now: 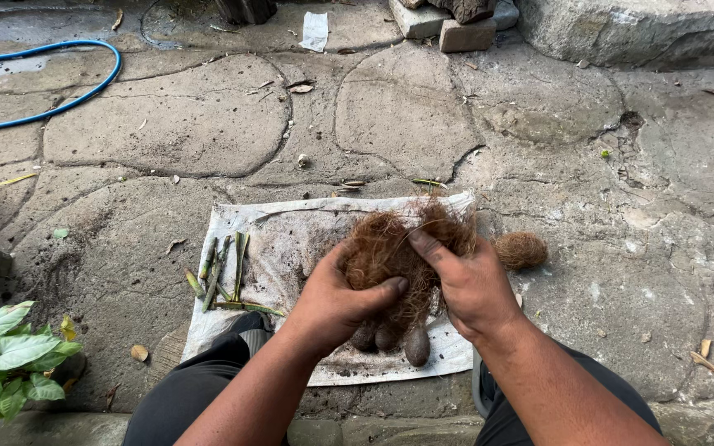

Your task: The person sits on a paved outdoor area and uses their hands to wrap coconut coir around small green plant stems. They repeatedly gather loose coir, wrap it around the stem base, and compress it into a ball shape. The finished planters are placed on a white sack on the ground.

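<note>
**Head view: coconut fibre being pulled apart over a small sheet**

Head camera is showing a wad of brown coconut fibre [398, 252] being gripped from both sides above a white sheet [283, 248] spread on the stone floor [208, 124]. The left hand [336, 301] is being closed around the lower part of the wad, thumb pressed across it; the right hand [468, 285] is being curled over the upper right, forefinger dug into the strands. Three dark rounded pieces [390, 340] are lying on the sheet just under the wad, and a second fibre ball [521, 250] is resting at the sheet's right edge, partly off it. Cut green stalks [221, 277] are lying at the left side of the sheet.

Loose strands are likely being shed past the sheet's far edge, since the wad is being held close to it. The ball at the right edge could be knocked onto bare stone by the right wrist. The dark pieces below could be buried under falling dust and fibre
</note>
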